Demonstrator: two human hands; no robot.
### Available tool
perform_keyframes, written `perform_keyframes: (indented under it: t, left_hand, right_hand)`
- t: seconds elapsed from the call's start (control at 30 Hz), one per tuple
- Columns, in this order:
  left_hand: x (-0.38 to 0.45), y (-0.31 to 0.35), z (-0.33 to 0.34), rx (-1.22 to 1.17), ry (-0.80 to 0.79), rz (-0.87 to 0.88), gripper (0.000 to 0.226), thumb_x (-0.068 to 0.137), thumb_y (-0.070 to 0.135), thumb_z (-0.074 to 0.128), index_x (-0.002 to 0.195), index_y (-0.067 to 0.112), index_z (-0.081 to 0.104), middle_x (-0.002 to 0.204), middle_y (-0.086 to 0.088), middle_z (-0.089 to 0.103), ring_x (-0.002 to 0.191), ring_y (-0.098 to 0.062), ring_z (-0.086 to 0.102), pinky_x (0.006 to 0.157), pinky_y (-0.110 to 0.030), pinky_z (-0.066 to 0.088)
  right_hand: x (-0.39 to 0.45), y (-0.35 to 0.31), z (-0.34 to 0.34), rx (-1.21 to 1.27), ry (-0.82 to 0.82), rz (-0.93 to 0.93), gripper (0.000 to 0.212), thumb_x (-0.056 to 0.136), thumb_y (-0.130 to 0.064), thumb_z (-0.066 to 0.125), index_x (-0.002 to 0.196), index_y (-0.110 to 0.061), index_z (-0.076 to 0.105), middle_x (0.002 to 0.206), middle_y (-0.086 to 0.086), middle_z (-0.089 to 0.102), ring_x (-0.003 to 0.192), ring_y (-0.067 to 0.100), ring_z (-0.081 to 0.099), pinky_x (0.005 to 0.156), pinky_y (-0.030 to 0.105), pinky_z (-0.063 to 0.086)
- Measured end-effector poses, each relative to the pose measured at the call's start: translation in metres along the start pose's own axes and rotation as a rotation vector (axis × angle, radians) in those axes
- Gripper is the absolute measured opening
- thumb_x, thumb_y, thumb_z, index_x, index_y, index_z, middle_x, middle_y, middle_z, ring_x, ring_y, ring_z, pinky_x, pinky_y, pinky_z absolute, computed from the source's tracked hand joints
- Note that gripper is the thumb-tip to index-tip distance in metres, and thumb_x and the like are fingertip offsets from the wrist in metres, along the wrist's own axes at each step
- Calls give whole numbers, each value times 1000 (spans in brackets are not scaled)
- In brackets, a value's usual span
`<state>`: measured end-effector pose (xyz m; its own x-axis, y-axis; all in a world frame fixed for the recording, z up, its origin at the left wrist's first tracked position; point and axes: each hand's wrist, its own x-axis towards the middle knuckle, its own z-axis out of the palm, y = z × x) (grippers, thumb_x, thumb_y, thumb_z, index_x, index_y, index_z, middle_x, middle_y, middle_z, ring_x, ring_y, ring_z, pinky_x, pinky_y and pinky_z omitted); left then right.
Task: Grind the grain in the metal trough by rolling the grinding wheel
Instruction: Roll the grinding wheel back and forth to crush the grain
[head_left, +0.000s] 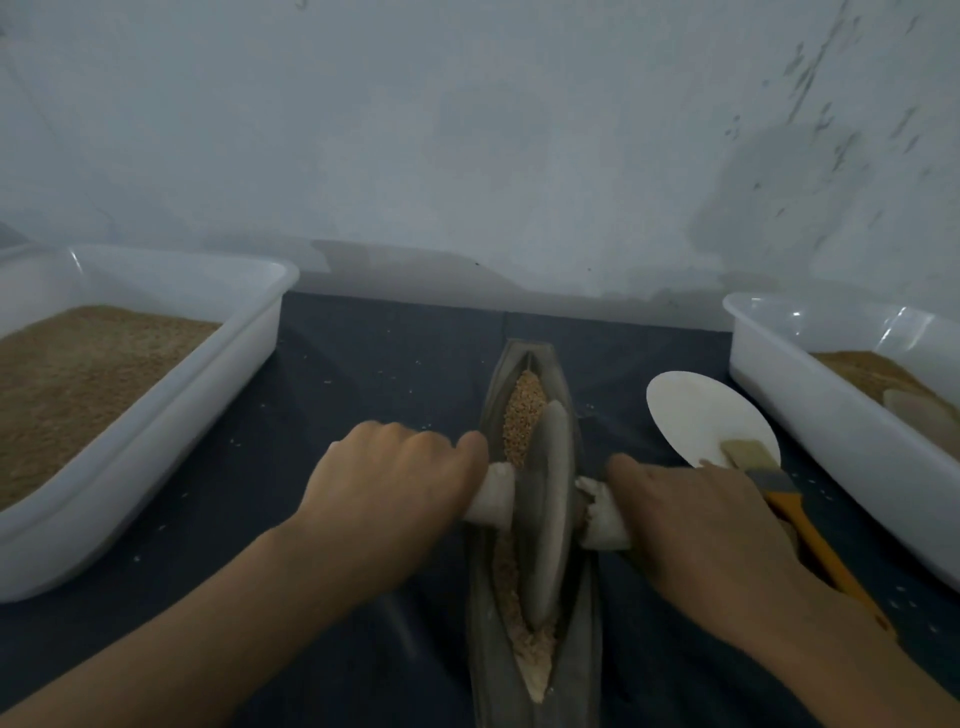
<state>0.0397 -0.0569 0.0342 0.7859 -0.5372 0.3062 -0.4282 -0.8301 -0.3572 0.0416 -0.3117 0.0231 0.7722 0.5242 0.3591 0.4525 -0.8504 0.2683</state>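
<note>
The grinding wheel (545, 499) stands on edge in the metal trough (535, 670) at lower centre of the frame, a pale, thick disc that looks stone-heavy and stiff, so it should roll under its own weight and need steering more than pressing. The place to hold it is the axle (493, 501) that sticks out each side, dusty and pale (possibly a little slippery with flour). The left hand (387, 499) has its fingers curled over the left stub; the right hand (691, 512) wraps the right stub likewise. Whole grain (523, 410) lies in the trough above the wheel, finer and paler meal below it. The trough is dark, narrow and boat-shaped, on a dark cloth over the counter (363, 374). Right of it lie a white scoop (696, 410) and a brush (800, 514); white tubs (249, 332) of grain flank the frame's edges.
</note>
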Motion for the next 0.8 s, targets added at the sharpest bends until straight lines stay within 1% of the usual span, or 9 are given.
perform_keyframes:
  t: [0.1,0.17,0.3,0.4,0.47,0.53,0.63,0.7,0.8]
  left_hand:
    - [21,-2,17,32,22,-66,51,66,25,75,80,24,26,60,6,45,45,-17,36,45,-28,17]
    - [38,-8,30,20,52,-157,38,80,24,63,83,24,25,65,7,41,51,-18,36,49,-30,26]
    - [53,-14,36,-21,39,-216,30,84,22,60,86,22,30,75,3,54,56,-21,42,53,-32,31]
    - [40,-8,26,-21,47,-166,36,81,25,65,87,24,29,68,5,43,51,-17,30,50,-30,23]
    - [23,-2,16,-62,42,-125,44,77,27,68,86,26,25,65,7,31,49,-16,26,48,-29,18]
    - [5,3,9,-109,27,-69,45,72,28,72,85,26,29,64,8,33,50,-16,33,47,-28,22]
    - [-10,5,1,-99,19,-10,45,55,25,82,82,23,47,58,8,47,44,-13,42,43,-27,24]
    - [-7,5,3,-74,-10,-46,42,61,25,79,82,23,42,61,8,48,47,-13,38,44,-28,24]
    - [11,3,16,-12,53,-168,36,78,24,64,84,24,29,70,7,49,53,-17,39,50,-30,27]
  right_hand:
    - [29,8,11,-131,2,43,51,51,-20,84,74,-23,39,53,-3,54,40,21,50,39,25,22]
    - [52,16,21,-187,14,69,42,65,-23,77,79,-23,37,64,-2,60,49,23,56,44,27,23]
    - [75,23,23,-193,-46,112,36,79,-24,63,83,-23,27,77,-2,62,62,23,57,51,33,38]
    - [54,17,14,-97,-126,125,33,81,-31,62,86,-25,30,82,-3,62,62,20,52,55,32,35]
    - [30,9,6,-50,-150,112,35,78,-35,65,88,-28,33,81,-4,62,66,18,57,57,33,42]
    - [8,-1,-3,-20,-102,55,51,59,-31,79,79,-30,32,62,-6,54,51,13,54,46,33,44]
    - [-5,-5,-11,24,30,-9,77,24,-19,88,69,-27,26,48,-12,26,30,10,32,30,24,22]
    - [-1,-4,-8,6,50,-16,78,25,-18,89,69,-26,25,48,-12,25,32,11,25,36,19,14]
    - [25,5,8,-70,67,31,60,39,-22,89,70,-23,37,48,-4,47,35,20,43,38,22,16]
